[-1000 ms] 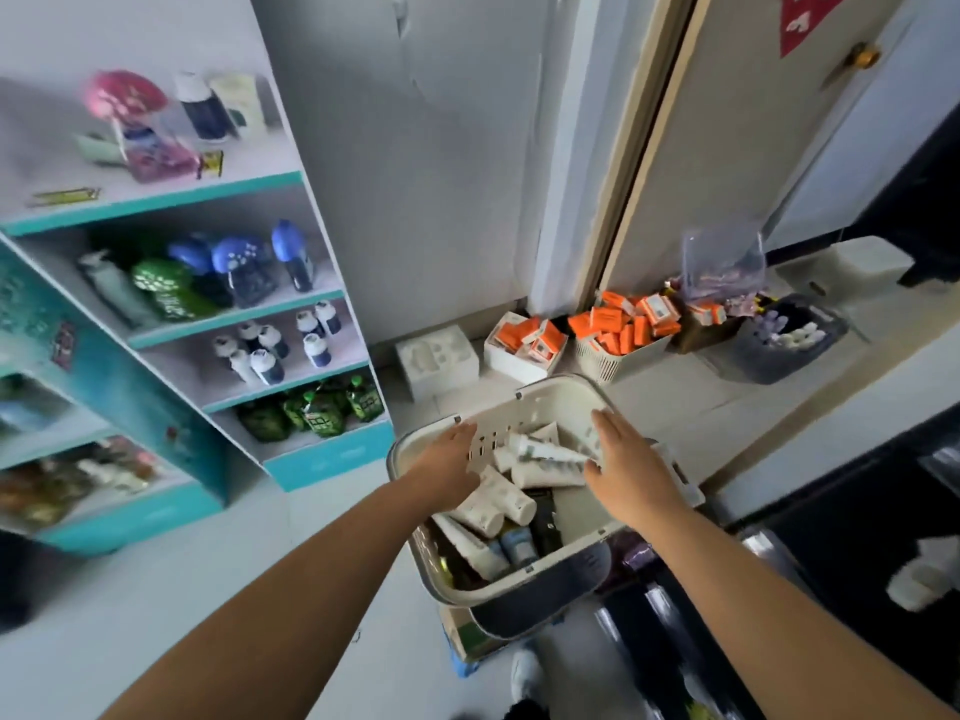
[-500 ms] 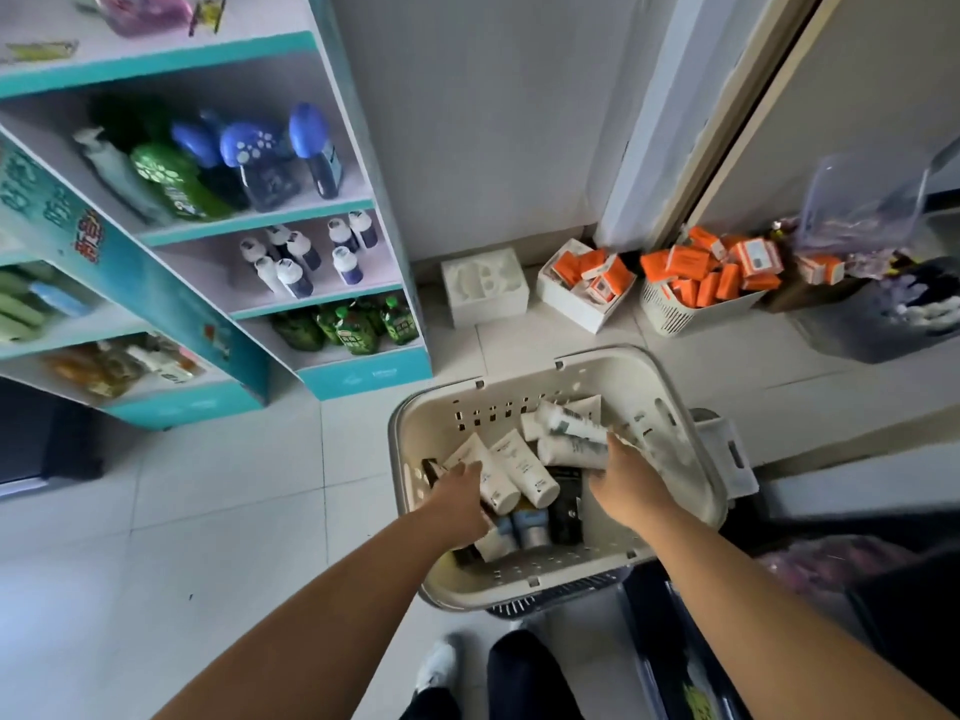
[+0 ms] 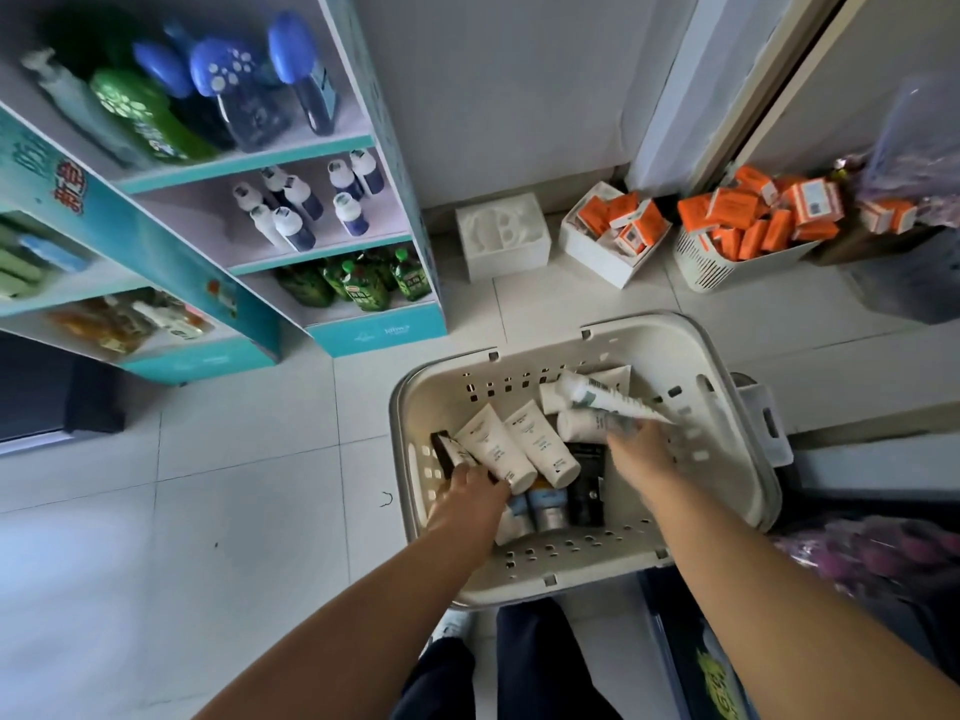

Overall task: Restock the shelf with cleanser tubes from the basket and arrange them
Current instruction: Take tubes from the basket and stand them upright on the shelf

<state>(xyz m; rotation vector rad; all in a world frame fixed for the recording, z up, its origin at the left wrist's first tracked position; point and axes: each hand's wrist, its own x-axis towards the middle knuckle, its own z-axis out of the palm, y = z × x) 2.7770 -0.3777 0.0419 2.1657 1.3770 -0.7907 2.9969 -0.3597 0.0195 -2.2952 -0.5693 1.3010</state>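
cleanser tubes [image 3: 519,449] lie heaped in the cream basket [image 3: 737,459] on the floor, caps pointing every way, because they were tipped in loose rather than packed. we have both hands down among them. our left hand [image 3: 470,493] is curled around the lower ends of the two white tubes leaning side by side, fingers closed on them so we can lift a pair at once. our right hand [image 3: 641,452] is pinched on the flat tail of a long white tube [image 3: 608,400] that lies across the pile; gripping the crimped tail gives us a thin, stiff edge to hold. that tube looks blurred, so we cannot tell how firmly it sits in the fingers.

darker tubes [image 3: 584,491] lie beneath, half buried, and we judge they will need digging out later.

the teal shelf unit [image 3: 363,330] stands just to the left of the basket, close enough that we need not step to reach it. its visible levels carry bottles and green pouches [image 3: 358,285]; which level is meant for the tubes we cannot tell.

against the wall beyond sit boxes of orange cartons [image 3: 753,220] and a white foam insert [image 3: 501,233], well apart from our work.
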